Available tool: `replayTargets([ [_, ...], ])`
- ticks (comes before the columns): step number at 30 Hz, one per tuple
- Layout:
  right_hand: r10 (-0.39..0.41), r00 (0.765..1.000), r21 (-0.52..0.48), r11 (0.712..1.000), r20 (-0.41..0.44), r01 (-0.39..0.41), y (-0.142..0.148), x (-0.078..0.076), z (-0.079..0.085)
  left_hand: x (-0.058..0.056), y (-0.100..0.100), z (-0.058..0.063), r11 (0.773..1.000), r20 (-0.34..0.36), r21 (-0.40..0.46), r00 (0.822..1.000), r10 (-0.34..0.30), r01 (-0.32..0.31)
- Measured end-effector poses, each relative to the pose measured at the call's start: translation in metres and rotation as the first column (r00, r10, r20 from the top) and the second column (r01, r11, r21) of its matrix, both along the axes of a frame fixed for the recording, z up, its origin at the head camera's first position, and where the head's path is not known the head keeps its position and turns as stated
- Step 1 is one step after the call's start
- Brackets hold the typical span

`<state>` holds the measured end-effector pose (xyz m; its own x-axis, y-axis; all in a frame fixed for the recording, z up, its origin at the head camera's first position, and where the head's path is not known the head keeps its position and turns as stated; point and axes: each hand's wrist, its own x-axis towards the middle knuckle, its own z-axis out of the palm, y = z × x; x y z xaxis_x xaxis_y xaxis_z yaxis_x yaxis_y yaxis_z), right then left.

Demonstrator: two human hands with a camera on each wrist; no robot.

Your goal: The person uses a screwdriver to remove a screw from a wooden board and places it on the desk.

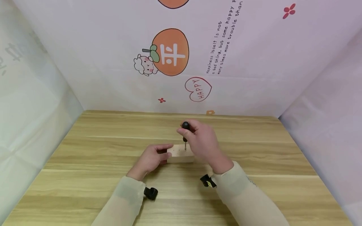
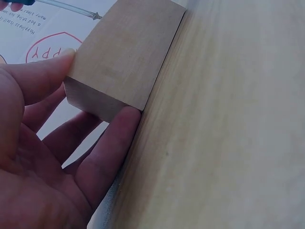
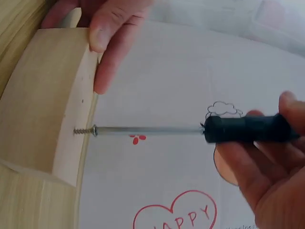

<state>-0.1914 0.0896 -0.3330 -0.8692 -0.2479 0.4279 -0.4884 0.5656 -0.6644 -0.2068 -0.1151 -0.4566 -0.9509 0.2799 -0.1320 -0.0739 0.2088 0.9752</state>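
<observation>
A pale wooden block [image 1: 180, 159] lies on the table with a row of small holes along its top. My left hand [image 1: 151, 158] grips the block's left end, thumb near the top edge and fingers around the end face, as the left wrist view shows. A screw [image 3: 85, 131] stands partly sunk in one hole, its threads showing above the wood. Upright over it is a screwdriver [image 3: 150, 130], its tip on the screw head. My right hand [image 1: 204, 140] holds the black handle [image 3: 248, 129] between thumb and fingers.
The wood-grain table [image 1: 113, 131] extends around the block. Behind it hangs a white printed cloth [image 1: 118, 91] with orange fruit and lettering, and plain white cloth walls flank both sides. A black wrist camera [image 1: 151, 193] sits on the left sleeve, another [image 1: 207, 181] on the right.
</observation>
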Motion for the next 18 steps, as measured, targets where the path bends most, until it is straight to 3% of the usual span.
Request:
replayTargets([
  [3,0.091,0.995,-0.018,0.996,0.048,-0.091,0.008,-0.009,0.0,-0.001,0.001,-0.001,1.0,0.0,0.003,1.0,0.004,-0.004],
  [7,0.252,0.958,-0.089,0.966,0.136,-0.241,0.02,-0.021,0.001,-0.002,0.0,0.0,1.0,0.004,0.019,1.0,0.009,-0.009],
  [10,0.286,0.951,-0.065,0.958,0.115,-0.28,0.023,-0.025,-0.001,-0.001,-0.001,0.001,1.0,0.009,0.025,1.0,0.005,-0.005],
  [13,0.233,0.969,0.014,0.972,-0.087,-0.233,0.017,-0.024,-0.008,0.0,-0.001,0.001,1.0,0.01,0.016,1.0,0.0,-0.001],
  [14,0.197,0.964,0.024,0.98,-0.18,-0.196,0.013,-0.022,-0.011,0.0,-0.001,0.002,1.0,0.009,0.014,1.0,-0.001,0.001],
  [16,0.119,0.921,0.013,0.992,-0.372,-0.123,0.006,-0.019,-0.018,0.001,-0.001,0.003,1.0,0.002,0.007,1.0,-0.005,0.005],
  [18,0.041,0.876,-0.029,0.998,-0.48,-0.062,0.001,-0.016,-0.022,0.002,-0.001,0.004,1.0,-0.001,0.007,1.0,-0.006,0.006],
])
